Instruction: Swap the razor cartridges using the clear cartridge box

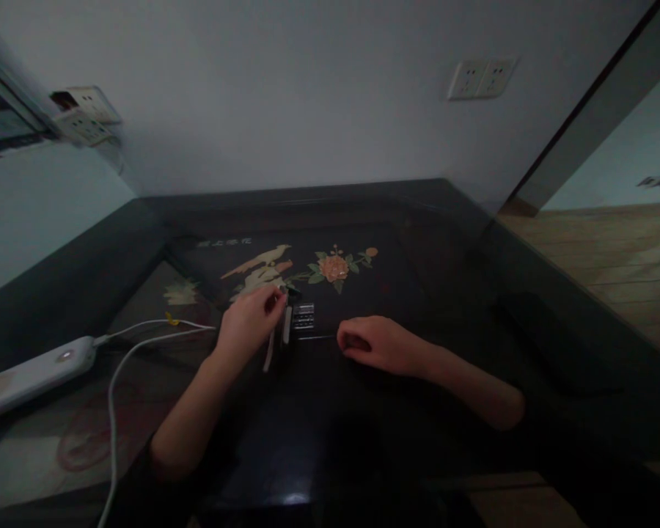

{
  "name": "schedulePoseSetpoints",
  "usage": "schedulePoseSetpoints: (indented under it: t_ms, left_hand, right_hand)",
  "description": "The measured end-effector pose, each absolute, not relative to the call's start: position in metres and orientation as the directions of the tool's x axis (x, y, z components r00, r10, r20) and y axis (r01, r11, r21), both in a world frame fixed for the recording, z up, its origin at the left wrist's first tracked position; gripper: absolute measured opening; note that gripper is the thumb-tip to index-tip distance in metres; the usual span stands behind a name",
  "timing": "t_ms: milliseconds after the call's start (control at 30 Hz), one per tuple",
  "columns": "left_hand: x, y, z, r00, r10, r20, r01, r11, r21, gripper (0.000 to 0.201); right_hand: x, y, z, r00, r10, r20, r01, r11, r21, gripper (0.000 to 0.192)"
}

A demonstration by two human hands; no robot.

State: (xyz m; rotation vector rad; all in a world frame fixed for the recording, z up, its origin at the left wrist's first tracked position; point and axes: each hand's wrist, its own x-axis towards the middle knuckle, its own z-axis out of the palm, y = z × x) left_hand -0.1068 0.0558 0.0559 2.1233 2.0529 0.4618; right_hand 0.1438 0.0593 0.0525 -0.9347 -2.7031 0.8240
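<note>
A pale wall (286,95) is standing behind the dark, glossy surface (313,411) you are working at. A flower-and-bird pattern (334,268) is showing across the far half. A dark flat object (555,348) is lying well to your right, and a white device (38,374) is sitting at the left edge, a white cable (111,403) trailing beside it.

Your right hand (382,343) is hovering or resting near the middle (the dimness is hiding which), its grip curling into a loose hollow whose contents you cannot tell. Your left hand (247,319) is bringing thumb and fingertips together at the upper end of two thin pale strips (287,325); whether that grip is holding them, you cannot tell. Just right of the strips, a small gridded piece (303,316) is lying between your hands.
</note>
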Motion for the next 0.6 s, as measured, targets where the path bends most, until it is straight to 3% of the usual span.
schedulePoseSetpoints:
  t_ms: [200,600]
  left_hand:
    - [-0.121,0.060,0.046,-0.080,0.996,-0.036,0.979,0.085,0.187,0.022]
    - [-0.107,0.054,0.043,-0.067,0.992,-0.105,0.994,0.075,0.083,0.028]
  right_hand:
    - [0.110,0.087,0.067,-0.733,0.675,0.080,0.570,0.674,-0.470,0.009]
    - [0.074,0.086,0.030,-0.696,0.706,0.129,0.633,0.689,-0.353,0.031]
